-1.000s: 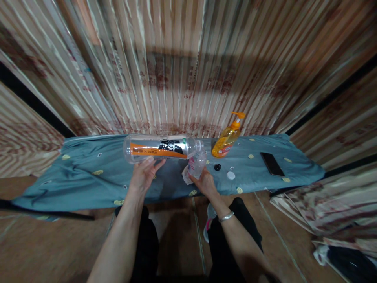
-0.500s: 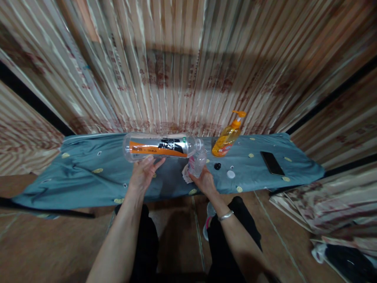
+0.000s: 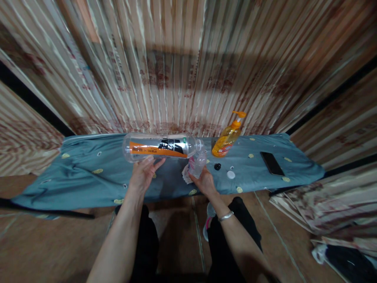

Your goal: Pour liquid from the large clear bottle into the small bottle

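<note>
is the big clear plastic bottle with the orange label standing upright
No, the left hand holds the big clear plastic bottle with the orange label tipped on its side, its neck pointing right.

We see a dim scene in muted, brownish light, its source out of view. A broad darker band crosses the curtain [image 3: 176,78], which sinks into shadow at the upper right. The counter [image 3: 79,177] reads a little clearer, with a soft shadow just in front of the large bottle [image 3: 156,147], whose clear plastic carries pale glints. The floor [image 3: 59,247] is murky. Towards the edges we notice wide-angle stretching and smeared detail; even mid-frame, the smallest lettering looks too soft to read.
</note>
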Available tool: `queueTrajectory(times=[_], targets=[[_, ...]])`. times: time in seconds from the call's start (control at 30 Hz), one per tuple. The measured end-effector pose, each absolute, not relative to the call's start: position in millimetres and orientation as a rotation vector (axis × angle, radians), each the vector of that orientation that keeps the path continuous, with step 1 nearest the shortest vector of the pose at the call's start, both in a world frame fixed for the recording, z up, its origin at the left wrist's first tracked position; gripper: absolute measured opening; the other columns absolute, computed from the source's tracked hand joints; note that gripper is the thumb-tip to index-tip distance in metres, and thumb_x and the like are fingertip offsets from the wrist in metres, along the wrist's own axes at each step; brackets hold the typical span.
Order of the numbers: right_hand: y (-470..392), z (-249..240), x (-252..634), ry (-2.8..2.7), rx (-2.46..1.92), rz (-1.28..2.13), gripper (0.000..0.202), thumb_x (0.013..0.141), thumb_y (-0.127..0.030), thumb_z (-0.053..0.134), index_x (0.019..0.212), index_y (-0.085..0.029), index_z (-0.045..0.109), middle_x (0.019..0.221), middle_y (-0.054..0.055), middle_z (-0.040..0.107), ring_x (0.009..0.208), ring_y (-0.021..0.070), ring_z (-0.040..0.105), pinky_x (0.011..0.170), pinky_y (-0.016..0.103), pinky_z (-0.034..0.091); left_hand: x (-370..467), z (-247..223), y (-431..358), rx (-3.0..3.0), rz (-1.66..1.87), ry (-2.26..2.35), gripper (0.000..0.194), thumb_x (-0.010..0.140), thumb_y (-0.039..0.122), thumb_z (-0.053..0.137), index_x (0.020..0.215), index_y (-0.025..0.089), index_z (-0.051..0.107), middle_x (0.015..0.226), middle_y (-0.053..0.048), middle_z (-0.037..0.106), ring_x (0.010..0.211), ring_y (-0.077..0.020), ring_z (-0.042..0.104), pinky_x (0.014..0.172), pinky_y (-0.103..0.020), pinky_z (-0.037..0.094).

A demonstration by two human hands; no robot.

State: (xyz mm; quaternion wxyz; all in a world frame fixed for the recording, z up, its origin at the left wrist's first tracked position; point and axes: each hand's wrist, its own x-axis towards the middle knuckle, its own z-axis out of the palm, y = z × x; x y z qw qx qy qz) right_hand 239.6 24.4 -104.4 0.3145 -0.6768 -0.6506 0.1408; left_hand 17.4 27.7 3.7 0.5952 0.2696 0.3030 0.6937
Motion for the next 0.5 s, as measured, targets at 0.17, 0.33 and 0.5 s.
queueTrajectory(times=[0.17,0.33,0.5], targets=[[23.3,-102.0,238.5,-1.712,-1.788,0.367,0.059,0.073,-0.039,0.065,0.12,-0.01,0.044,0.103,0.016,0.065,0.094,0.0261,0.064,0.076,0.033,0.048,17.1,4.5,27.3,0.644,1.603,0.722,0.019,0.055,0.017,0.076,0.069,0.019,0.063,0.078,0.001,0.068,0.082,-0.019,0.064,0.085,-0.048,0.052],[23.4,-102.4,238.6,-1.71,-1.786,0.371,0.061,0.073,-0.04,0.065,0.122,-0.011,0.043,0.103,0.016,0.065,0.093,0.0269,0.064,0.074,0.033,0.049,16.5,3.3,28.1,0.642,1.609,0.717,0.021,0.054,0.017,0.076,0.07,0.02,0.062,0.077,0.002,0.068,0.081,-0.0195,0.064,0.086,-0.05,0.051],[23.3,-102.9,238.9,-1.717,-1.786,0.366,0.061,0.073,-0.04,0.064,0.122,-0.009,0.043,0.104,0.017,0.064,0.095,0.027,0.063,0.076,0.034,0.048,16.6,3.2,27.3,0.637,1.618,0.718,0.021,0.053,0.017,0.077,0.066,0.019,0.061,0.073,0.002,0.066,0.081,-0.0191,0.064,0.086,-0.049,0.051]])
